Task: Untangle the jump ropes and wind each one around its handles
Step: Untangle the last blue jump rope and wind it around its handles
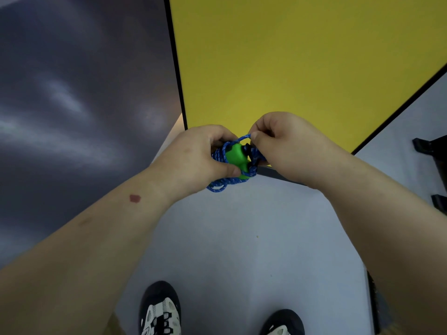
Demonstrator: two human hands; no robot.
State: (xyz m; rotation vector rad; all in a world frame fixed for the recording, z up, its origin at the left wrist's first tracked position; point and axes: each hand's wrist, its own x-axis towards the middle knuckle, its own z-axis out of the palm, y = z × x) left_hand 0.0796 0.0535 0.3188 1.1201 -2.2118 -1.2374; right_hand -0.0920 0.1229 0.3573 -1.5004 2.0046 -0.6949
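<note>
A blue speckled jump rope (pixel 219 184) is coiled around its green handles (pixel 235 155), held in the air in front of me. My left hand (pixel 200 157) grips the bundle of handles and coils, thumb across the front. My right hand (pixel 283 139) pinches a loop of the blue rope at the black end caps of the handles. A short loop of rope hangs below my left hand. Only this one rope shows.
I stand on a pale grey floor (pixel 242 238); my two shoes (pixel 159 313) show at the bottom. A yellow panel (pixel 290 56) with a black edge rises ahead, a dark grey surface (pixel 72 93) at left. Black objects (pixel 433 146) sit at the right edge.
</note>
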